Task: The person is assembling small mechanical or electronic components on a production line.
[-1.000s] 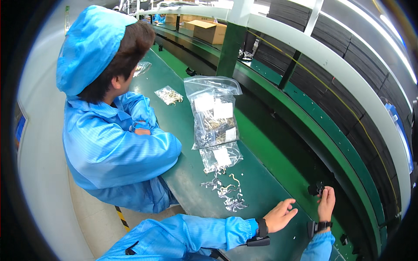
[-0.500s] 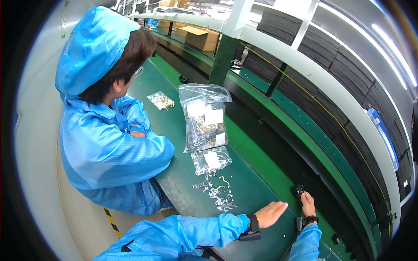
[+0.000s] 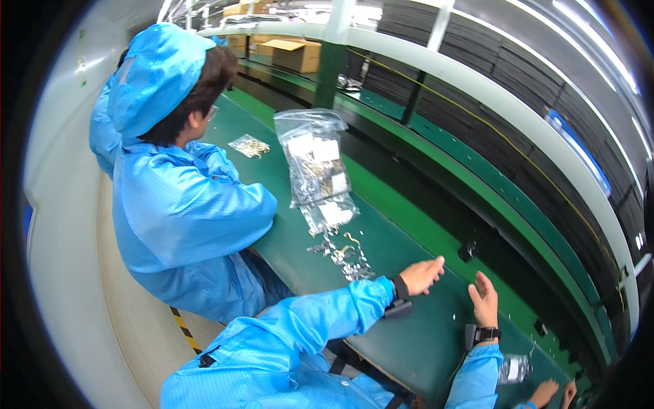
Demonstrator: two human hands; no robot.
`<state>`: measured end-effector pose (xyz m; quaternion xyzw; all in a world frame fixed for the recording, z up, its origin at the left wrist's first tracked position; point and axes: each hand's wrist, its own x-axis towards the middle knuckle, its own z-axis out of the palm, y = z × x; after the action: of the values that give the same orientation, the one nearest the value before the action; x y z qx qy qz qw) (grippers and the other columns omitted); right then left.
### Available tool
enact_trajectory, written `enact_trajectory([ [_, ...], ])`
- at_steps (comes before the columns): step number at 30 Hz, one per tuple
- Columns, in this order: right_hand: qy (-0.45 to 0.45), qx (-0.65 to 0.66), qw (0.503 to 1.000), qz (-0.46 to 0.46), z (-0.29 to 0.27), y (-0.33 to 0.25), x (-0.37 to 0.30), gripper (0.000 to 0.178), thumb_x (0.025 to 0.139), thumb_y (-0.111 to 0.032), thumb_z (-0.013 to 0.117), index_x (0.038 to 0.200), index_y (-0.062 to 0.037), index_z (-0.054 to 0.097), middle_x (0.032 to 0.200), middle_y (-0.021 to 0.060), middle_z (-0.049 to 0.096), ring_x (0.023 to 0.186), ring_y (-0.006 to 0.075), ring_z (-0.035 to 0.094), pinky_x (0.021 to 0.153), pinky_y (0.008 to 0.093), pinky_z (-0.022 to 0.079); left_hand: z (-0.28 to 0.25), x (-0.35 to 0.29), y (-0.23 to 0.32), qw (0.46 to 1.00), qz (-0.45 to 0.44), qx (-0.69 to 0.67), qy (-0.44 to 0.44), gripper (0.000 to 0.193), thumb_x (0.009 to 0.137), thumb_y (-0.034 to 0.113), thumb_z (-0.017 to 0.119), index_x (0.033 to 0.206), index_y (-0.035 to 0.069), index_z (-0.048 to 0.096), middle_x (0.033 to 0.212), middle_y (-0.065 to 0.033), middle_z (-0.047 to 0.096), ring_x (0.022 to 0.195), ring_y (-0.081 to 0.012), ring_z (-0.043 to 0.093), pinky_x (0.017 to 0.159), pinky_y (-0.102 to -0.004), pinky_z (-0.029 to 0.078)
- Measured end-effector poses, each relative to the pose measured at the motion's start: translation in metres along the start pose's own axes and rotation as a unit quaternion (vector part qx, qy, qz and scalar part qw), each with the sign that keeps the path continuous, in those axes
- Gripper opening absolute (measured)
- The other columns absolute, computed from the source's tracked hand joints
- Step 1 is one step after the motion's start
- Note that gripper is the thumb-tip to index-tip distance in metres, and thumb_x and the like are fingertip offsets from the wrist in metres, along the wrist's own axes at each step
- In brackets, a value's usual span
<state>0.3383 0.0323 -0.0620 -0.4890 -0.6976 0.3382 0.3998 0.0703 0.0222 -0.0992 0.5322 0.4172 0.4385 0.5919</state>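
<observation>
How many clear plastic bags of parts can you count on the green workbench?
3: a large clear bag at centre, a smaller bag just below it, another small bag near the co-worker. Others may be hidden.

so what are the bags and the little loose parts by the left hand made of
Bags: clear thin plastic film, glossy and crinkled, contents showing through.
Loose parts near the left hand: probably bare metal, silvery with bright glints; too small to be sure.
Table: matte dark green mat, likely rubber.

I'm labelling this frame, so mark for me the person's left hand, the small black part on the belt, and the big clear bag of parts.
left hand [image 3: 422, 275], head view, back of the hand.
small black part [image 3: 467, 251], head view, its middle.
big clear bag [image 3: 315, 163], head view, its front face.
</observation>
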Motion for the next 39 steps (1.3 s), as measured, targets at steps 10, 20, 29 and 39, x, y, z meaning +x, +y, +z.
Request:
enact_trajectory([
  [10, 0.078, 0.077, 0.993, 0.052, 0.044, -0.004, -0.053, 0.029, 0.093, -0.011, 0.074, 0.119, 0.0028, 0.07, 0.105, 0.0077, 0.074, 0.094, 0.0147, 0.07, 0.084, 0.0282, 0.057, -0.011, 0.002, -0.007, 1.0, -0.006, 0.001, -0.025, 0.058, 0.11, 0.051, 0.038, 0.121, 0.0, 0.063, 0.103, -0.0091, 0.064, 0.094, -0.0165, 0.062, 0.08, -0.034, 0.06],
  [20, 0.133, -0.036, 0.99, 0.027, 0.056, -0.009, -0.057, 0.014, 0.089, -0.013, 0.072, 0.101, -0.0063, 0.075, 0.096, 0.0069, 0.075, 0.086, 0.0208, 0.071, 0.078, 0.0325, 0.057, -0.007, -0.01, 0.004, 0.994, 0.02, 0.097, -0.049, 0.039, 0.11, 0.032, 0.05, 0.124, -0.002, 0.063, 0.108, -0.01, 0.067, 0.099, -0.0159, 0.065, 0.083, -0.0319, 0.059],
  [29, 0.101, -0.105, 0.989, -0.018, 0.057, -0.031, -0.054, 0.012, 0.087, -0.01, 0.07, 0.098, -0.0085, 0.074, 0.103, 0.0062, 0.074, 0.098, 0.0282, 0.067, 0.086, 0.0383, 0.053, 0.007, -0.033, 0.027, 0.966, 0.054, 0.254, -0.011, 0.027, 0.102, 0.02, 0.064, 0.122, 0.002, 0.067, 0.102, -0.0087, 0.071, 0.089, -0.0135, 0.067, 0.076, -0.0307, 0.056],
  [39, 0.065, -0.028, 0.997, 0.041, 0.052, -0.039, -0.051, 0.016, 0.089, -0.001, 0.069, 0.104, -0.0028, 0.073, 0.106, 0.0118, 0.073, 0.1, 0.0261, 0.066, 0.087, 0.0356, 0.052, 0.02, -0.046, 0.031, 0.937, 0.145, 0.306, -0.084, 0.021, 0.095, 0.023, 0.066, 0.109, 0.007, 0.069, 0.1, -0.0098, 0.069, 0.095, -0.0321, 0.062, 0.087, -0.0434, 0.049],
])
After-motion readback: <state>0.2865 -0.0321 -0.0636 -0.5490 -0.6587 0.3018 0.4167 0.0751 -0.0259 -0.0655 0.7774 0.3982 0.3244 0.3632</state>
